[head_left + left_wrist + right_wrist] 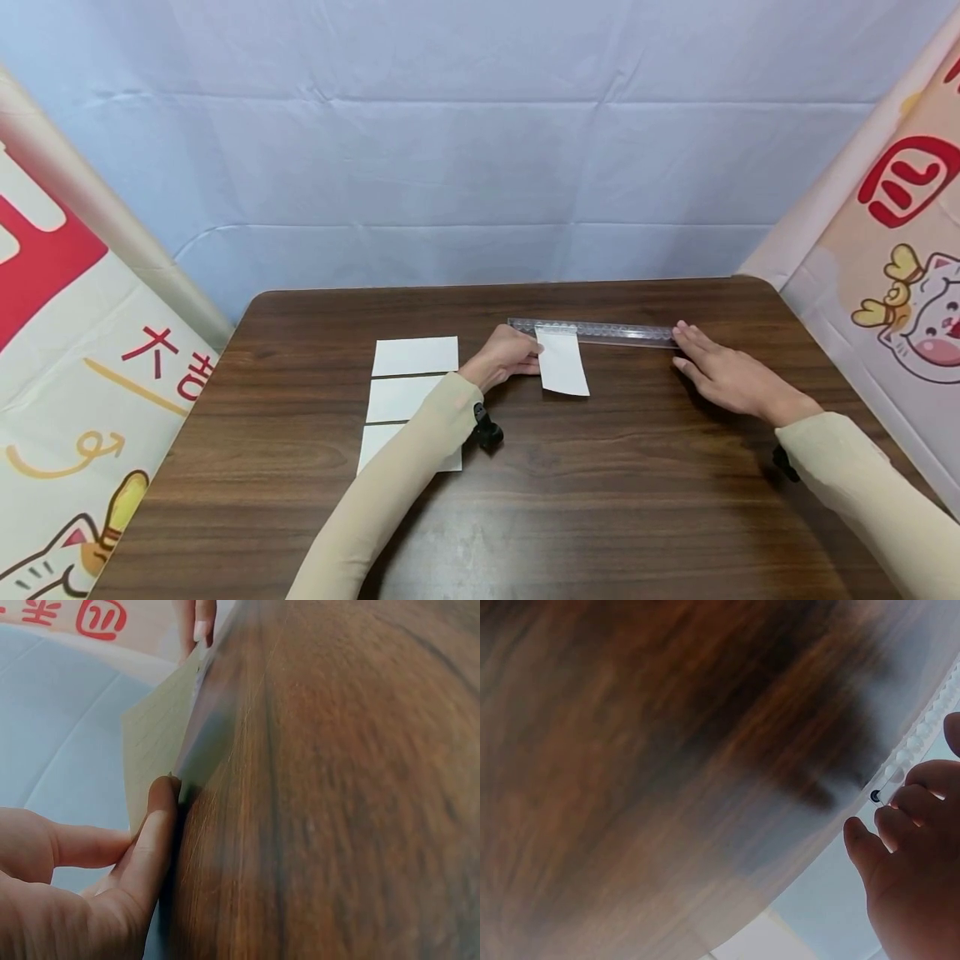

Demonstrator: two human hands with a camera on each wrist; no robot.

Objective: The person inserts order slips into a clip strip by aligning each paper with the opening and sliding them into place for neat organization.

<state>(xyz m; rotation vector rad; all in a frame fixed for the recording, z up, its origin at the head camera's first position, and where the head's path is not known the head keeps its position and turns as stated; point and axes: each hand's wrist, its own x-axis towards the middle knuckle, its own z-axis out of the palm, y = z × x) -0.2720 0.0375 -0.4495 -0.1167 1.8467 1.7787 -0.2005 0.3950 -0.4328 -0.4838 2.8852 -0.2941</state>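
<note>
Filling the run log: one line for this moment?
left hand: pinches paper slip | right hand: fingertips on clear ruler | table

A dark wood-grain desk (600,500) is set against a creased pale blue cloth backdrop (480,150) at the top of the frame, flanked by cartoon-printed banners (67,333) at both sides.

We see the head view evenly and brightly lit from above, sharp across its middle, with a pale sheen on the near counter (480,542) and soft, short shadows beside both forearms. Straight lines bow toward the frame edges. Both wrist views are close and blurred: the wood grain smears, the fingers (900,806) look soft, and the paper (150,742) by the left hand sits dim and greenish in shadow.
</note>
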